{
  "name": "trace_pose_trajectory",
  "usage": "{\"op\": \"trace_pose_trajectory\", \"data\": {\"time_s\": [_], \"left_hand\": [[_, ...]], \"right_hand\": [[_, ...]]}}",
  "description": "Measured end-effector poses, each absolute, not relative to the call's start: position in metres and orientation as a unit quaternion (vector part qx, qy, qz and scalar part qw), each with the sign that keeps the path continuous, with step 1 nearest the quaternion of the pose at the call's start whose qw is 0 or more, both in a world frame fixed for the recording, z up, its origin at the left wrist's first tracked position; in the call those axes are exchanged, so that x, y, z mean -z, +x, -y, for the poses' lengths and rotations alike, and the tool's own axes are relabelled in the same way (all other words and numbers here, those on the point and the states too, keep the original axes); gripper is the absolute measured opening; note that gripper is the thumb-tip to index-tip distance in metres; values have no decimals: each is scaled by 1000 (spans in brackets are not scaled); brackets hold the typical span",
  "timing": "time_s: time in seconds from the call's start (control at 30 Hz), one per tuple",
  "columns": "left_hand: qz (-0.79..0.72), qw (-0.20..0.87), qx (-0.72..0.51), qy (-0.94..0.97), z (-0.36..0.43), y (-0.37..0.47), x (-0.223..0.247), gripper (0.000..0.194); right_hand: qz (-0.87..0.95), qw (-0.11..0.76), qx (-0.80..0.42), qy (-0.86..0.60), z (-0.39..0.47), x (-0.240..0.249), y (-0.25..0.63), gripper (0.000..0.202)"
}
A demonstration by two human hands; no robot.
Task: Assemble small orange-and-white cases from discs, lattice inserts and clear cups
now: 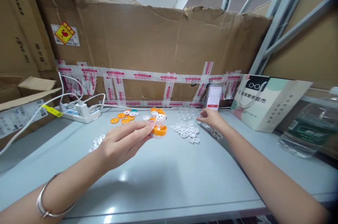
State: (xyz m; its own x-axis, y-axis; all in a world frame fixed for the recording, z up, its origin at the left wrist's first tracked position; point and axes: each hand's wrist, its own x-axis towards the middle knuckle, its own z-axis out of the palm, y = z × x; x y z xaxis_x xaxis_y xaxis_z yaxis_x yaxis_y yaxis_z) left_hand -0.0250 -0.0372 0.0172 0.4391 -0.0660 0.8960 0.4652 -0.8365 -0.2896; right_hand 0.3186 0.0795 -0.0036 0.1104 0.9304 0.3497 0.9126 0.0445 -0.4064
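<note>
My left hand (pixel 126 139) pinches a small round plastic assembly, an orange ring part (pixel 159 131) with a white spoked wheel piece (pixel 160 120) standing in it and a white underside. At the back right, my right hand (pixel 211 117) has its fingers curled together beside a group of clear plastic cups (pixel 186 113). Whatever lies between those fingertips is too small to make out. Under and beside the right hand is a pile of small clear or grey parts (pixel 216 132). White flower-shaped plastic pieces (pixel 186 130) are heaped between the two hands.
Orange rings (pixel 120 115) and white discs lie at the back left; white pieces (pixel 97 142) sit near my left wrist. A power strip (pixel 81 114) with cables, a phone (pixel 213 96), a white box (pixel 269 102) and a water bottle (pixel 308 129) border the table. Cardboard (pixel 158 41) walls the back.
</note>
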Motion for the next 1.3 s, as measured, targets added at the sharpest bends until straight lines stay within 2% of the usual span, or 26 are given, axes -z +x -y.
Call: {"op": "trace_pose_trajectory", "data": {"time_s": [0.1,0.2,0.27,0.3,0.37,0.43,0.57,0.83,0.93,1.07,1.3], "left_hand": [[124,259,513,-809,38,-24,-17,38],[129,246,516,-811,39,-21,-16,36],[133,228,513,-817,42,-18,-15,35],[136,220,509,-821,43,-17,-15,36],[142,207,503,-827,45,-16,-14,36],[148,199,498,-831,46,-16,-13,37],[148,186,495,-835,47,-17,-13,40],[149,198,507,-826,49,-15,-18,38],[169,186,516,-819,50,-15,-20,31],[228,119,513,-819,52,-15,-21,19],[178,203,518,-812,50,-16,-23,33]], "right_hand": [[659,307,-27,-686,-64,-13,310,24],[661,382,-65,-642,-36,-36,284,33],[646,529,-256,-488,-15,-49,257,38],[630,556,-345,-418,-4,-54,242,38],[614,549,-470,-319,15,-60,216,33],[615,526,-525,-265,29,-63,198,25],[648,512,-516,-225,38,-64,191,16],[713,491,-439,-240,40,-58,191,22],[719,499,-425,-230,44,-56,187,21],[722,504,-417,-228,47,-56,184,19],[718,498,-430,-226,49,-52,182,20]]}}
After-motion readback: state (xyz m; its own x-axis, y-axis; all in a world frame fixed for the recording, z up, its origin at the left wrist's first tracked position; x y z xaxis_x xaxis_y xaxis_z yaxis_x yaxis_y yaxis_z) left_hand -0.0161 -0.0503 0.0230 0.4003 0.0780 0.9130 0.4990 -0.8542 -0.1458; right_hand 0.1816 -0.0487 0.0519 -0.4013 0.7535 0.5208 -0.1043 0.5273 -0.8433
